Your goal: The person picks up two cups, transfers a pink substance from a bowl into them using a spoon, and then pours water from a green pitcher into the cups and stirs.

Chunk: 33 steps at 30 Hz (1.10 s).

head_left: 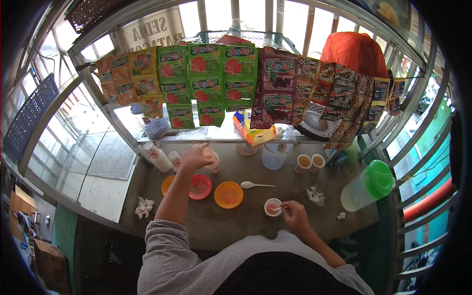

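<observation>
My left hand (195,157) reaches to the back of the counter, its fingers around a plastic cup (209,154) with pinkish contents. Close to my body, my right hand (295,216) pinches the handle of a small white spoon (278,209). The spoon's tip dips into a small white cup (272,201) holding something pink. Between my hands lie an orange plate (228,194) and a larger white spoon (248,185). Beside my left forearm sits a red bowl (200,187) with pinkish residue, and another orange dish (168,184) is partly hidden by that arm.
Drink sachets (206,83) hang in strips across the front. A green-lidded pitcher (366,187) stands right, with two filled cups (309,162) behind it. A clear container (275,156) is at the back. White bottles (157,157) stand left, near crumpled tissue (144,207).
</observation>
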{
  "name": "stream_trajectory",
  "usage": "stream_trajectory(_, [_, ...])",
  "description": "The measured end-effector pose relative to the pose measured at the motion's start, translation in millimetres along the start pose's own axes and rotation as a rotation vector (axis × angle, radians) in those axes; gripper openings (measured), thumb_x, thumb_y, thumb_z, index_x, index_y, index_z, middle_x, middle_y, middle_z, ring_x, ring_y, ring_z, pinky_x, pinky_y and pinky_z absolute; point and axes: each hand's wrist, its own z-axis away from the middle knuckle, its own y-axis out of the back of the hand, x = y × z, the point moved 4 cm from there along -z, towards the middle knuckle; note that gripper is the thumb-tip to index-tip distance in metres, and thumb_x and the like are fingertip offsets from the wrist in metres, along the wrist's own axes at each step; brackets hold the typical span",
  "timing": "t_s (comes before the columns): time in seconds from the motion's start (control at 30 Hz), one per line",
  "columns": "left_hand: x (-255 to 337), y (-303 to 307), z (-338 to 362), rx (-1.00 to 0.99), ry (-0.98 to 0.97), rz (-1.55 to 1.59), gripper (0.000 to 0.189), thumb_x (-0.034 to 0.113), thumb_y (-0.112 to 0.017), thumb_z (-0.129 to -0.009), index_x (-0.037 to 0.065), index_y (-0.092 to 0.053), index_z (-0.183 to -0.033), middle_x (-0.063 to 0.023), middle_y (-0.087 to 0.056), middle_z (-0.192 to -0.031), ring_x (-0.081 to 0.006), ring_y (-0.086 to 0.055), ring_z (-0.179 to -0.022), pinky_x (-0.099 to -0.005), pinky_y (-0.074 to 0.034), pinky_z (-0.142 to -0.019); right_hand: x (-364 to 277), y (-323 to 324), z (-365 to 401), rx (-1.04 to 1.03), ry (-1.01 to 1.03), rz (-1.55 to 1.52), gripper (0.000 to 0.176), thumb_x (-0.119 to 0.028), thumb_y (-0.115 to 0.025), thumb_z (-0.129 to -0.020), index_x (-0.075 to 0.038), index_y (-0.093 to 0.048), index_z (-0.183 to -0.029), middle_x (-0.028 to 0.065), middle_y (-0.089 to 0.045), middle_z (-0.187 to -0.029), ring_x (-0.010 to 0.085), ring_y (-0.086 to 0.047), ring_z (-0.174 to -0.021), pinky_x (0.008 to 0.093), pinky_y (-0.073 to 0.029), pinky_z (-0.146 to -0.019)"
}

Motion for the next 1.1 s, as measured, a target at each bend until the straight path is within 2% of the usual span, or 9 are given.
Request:
stream_trajectory(0.27, [7.2,44.0,41.5,0.164,-0.025,0.095,0.092,0.048,-0.084,-0.068,0.025,-0.048,-0.149,-0.0076,-0.059,-0.142,-0.0265,-0.059,-0.128,-0.0477,-0.047,-0.106,-22.8,12.8,-11.9,0.255,0.085,0.059,0.02,-0.002,-0.067,-0.083,-0.008,-0.067,-0.101,0.0086,-0.067,-0.105,0.0282,-0.061,-0.1,0.0421,-0.041,-0.094])
stream_trajectory(0.5, [-0.9,75.3,90.1,0.322,-0.092,0.514,0.09,0.048,-0.087,-0.072,0.016,-0.05,-0.148,-0.013,-0.066,-0.13,-0.0274,-0.069,-0.109,-0.0417,-0.055,-0.092,-57.6,18.2,-36.8,0.319,0.312,0.098,0.017,-0.001,-0.066,-0.082,-0.009,-0.066,-0.098,0.0086,-0.065,-0.103,0.0294,-0.06,-0.102,0.0438,-0.04,-0.094])
stream_trajectory(0.6, [4.4,52.9,111.6,0.226,-0.142,0.86,0.089,0.047,-0.088,-0.073,0.017,-0.051,-0.148,-0.012,-0.066,-0.129,-0.0232,-0.069,-0.106,-0.0359,-0.056,-0.088,-69.1,8.5,-47.8,0.238,0.367,0.061,0.02,-0.001,-0.067,-0.081,-0.008,-0.066,-0.1,0.0117,-0.063,-0.109,0.0323,-0.059,-0.104,0.0448,-0.042,-0.093])
stream_trajectory(0.7, [15.8,12.7,132.6,0.097,-0.148,1.032,0.085,0.038,-0.088,-0.078,0.007,-0.05,-0.148,-0.0103,-0.066,-0.13,-0.0174,-0.069,-0.101,-0.0315,-0.056,-0.085,-76.3,-10.8,-55.6,0.115,0.387,-0.064,0.031,-0.004,-0.069,-0.085,-0.008,-0.061,-0.116,0.014,-0.06,-0.117,0.0292,-0.061,-0.103,0.0417,-0.049,-0.087])
stream_trajectory(0.77, [33.7,-7.5,150.8,0.001,-0.171,1.198,0.081,0.031,-0.087,-0.081,0.001,-0.05,-0.146,-0.0106,-0.067,-0.128,-0.0156,-0.07,-0.097,-0.0291,-0.056,-0.084,-58.6,-32.4,-59.0,-0.017,0.103,-0.526,0.045,-0.011,-0.07,-0.091,-0.008,-0.051,-0.132,0.0136,-0.058,-0.122,0.0215,-0.064,-0.098,0.0336,-0.053,-0.079])
stream_trajectory(0.8, [45.4,-10.9,162.8,0.01,-0.18,1.258,0.078,0.028,-0.086,-0.083,-0.002,-0.05,-0.145,-0.0109,-0.067,-0.128,-0.0149,-0.07,-0.095,-0.0278,-0.056,-0.083,-58.7,-36.9,-62.8,-0.049,0.119,-0.536,0.045,-0.011,-0.07,-0.091,-0.008,-0.051,-0.132,0.0136,-0.058,-0.122,0.0215,-0.064,-0.098,0.0336,-0.053,-0.079])
stream_trajectory(0.87, [55.9,-33.7,180.6,-0.018,-0.15,1.303,0.076,0.025,-0.084,-0.085,0.001,-0.048,-0.147,-0.0106,-0.067,-0.127,-0.0145,-0.07,-0.097,-0.0274,-0.055,-0.084,-52.4,-52.1,-67.6,-0.223,-0.105,-0.937,0.051,-0.015,-0.069,-0.096,-0.008,-0.044,-0.139,0.0111,-0.059,-0.119,0.0141,-0.064,-0.091,0.0267,-0.053,-0.076])
stream_trajectory(0.97, [64.2,-47.1,215.7,-0.038,-0.065,1.372,0.076,0.022,-0.083,-0.086,0.004,-0.046,-0.15,-0.01,-0.067,-0.125,-0.0138,-0.069,-0.099,-0.0267,-0.054,-0.086,-46.4,-67.5,-71.2,-0.619,-0.246,-1.041,0.047,-0.013,-0.069,-0.096,-0.006,-0.046,-0.137,0.0107,-0.061,-0.117,0.0137,-0.065,-0.092,0.0256,-0.053,-0.077])
stream_trajectory(1.1, [69.9,-61.0,258.1,0.037,0.019,1.441,0.075,0.022,-0.082,-0.086,0.003,-0.046,-0.149,-0.0086,-0.064,-0.13,-0.0124,-0.068,-0.1,-0.0266,-0.054,-0.084,-48.8,-65.4,-68.8,-0.804,-0.154,-0.936,0.047,-0.013,-0.069,-0.097,-0.003,-0.046,-0.137,0.0119,-0.063,-0.117,0.0171,-0.065,-0.099,0.0273,-0.054,-0.076])
